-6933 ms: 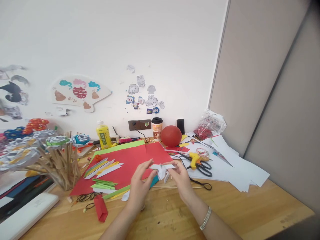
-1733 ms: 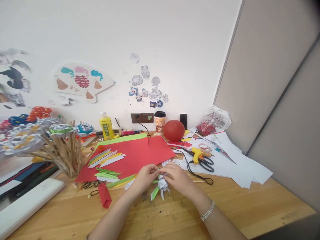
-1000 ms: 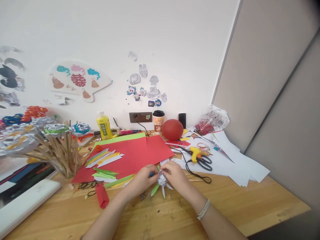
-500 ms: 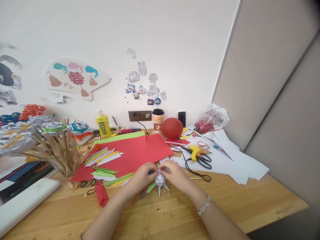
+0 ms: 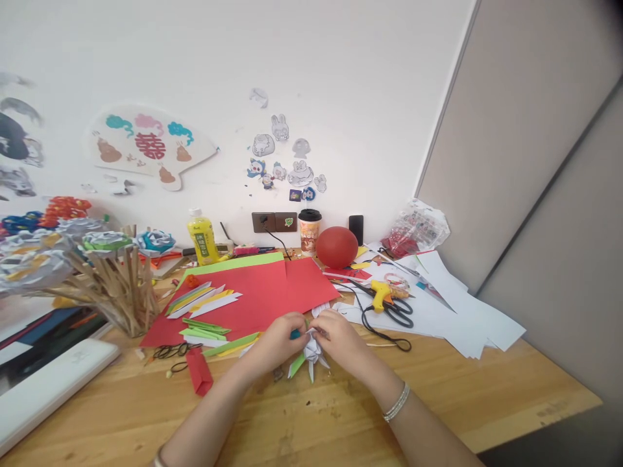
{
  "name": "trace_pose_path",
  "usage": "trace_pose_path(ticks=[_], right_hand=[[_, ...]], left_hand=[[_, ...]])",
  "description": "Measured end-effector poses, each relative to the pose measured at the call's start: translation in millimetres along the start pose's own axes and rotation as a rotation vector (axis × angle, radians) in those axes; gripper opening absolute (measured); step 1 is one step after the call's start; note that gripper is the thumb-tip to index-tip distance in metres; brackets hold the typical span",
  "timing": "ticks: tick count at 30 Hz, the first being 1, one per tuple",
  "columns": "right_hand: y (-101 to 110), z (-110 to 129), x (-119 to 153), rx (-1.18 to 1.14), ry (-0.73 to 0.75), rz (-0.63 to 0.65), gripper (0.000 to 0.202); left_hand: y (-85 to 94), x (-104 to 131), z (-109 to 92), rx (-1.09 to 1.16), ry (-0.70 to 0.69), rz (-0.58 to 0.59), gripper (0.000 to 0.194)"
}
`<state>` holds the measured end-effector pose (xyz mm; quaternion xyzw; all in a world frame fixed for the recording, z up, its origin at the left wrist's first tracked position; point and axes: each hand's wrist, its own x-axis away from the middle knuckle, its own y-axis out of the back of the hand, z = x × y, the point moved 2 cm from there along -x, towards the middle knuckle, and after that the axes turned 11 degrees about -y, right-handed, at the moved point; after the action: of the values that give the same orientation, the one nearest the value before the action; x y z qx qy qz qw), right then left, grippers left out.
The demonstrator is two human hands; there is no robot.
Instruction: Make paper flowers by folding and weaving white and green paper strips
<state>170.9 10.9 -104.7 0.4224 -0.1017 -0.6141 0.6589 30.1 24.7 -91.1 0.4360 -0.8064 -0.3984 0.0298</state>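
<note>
Near the front middle of the table, a small folded white paper piece (image 5: 313,350) with pointed strips hangs between my hands. My left hand (image 5: 287,337) pinches its upper left side, fingers curled, with a bit of teal showing beside them. On the right, my right hand (image 5: 335,334) has thumb and finger closed on its upper edge. A green strip (image 5: 296,366) sticks out at the lower left of the piece. The fingertips partly cover the top of the fold. Folded green strips (image 5: 207,327) lie to the left on red paper (image 5: 263,298).
Scissors (image 5: 402,314) and a yellow glue gun (image 5: 380,295) lie right of my hands on white sheets (image 5: 467,318). Behind stand a red balloon (image 5: 336,247), a cup (image 5: 309,233) and a yellow bottle (image 5: 203,240). Left are paper flowers (image 5: 106,241) and a white case (image 5: 58,389).
The view has shifted slightly. Both hands keep their grip, and the white piece has turned a little between the fingers.
</note>
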Motion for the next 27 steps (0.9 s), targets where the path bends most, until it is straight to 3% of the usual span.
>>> trace_pose_path(ticks=[3,7,9,15,24,27], right_hand=[[3,-2,0,-0.051,-0.024,-0.053,0.019],[4,-7,-1,-0.174,-0.068,-0.123,0.019],[2,-8,-1,-0.204,-0.056,-0.126,0.02],[-3,-10,-1,-0.171,-0.041,-0.108,0.016],[8,0,4,-0.054,0.193,-0.07,0.017],[12,5,5,-0.064,0.164,-0.047,0.021]], left_hand=[[1.8,1,5,0.219,0.132,0.046,0.02],[0.0,0,10,0.683,0.28,-0.148,0.028],[-4.4,0,12,0.801,0.324,-0.172,0.032],[-14.1,0,23,0.82,0.299,-0.194,0.033],[-17.2,-3,29,0.84,0.239,-0.3,0.036],[-17.0,-4,26,0.816,0.231,-0.286,0.038]])
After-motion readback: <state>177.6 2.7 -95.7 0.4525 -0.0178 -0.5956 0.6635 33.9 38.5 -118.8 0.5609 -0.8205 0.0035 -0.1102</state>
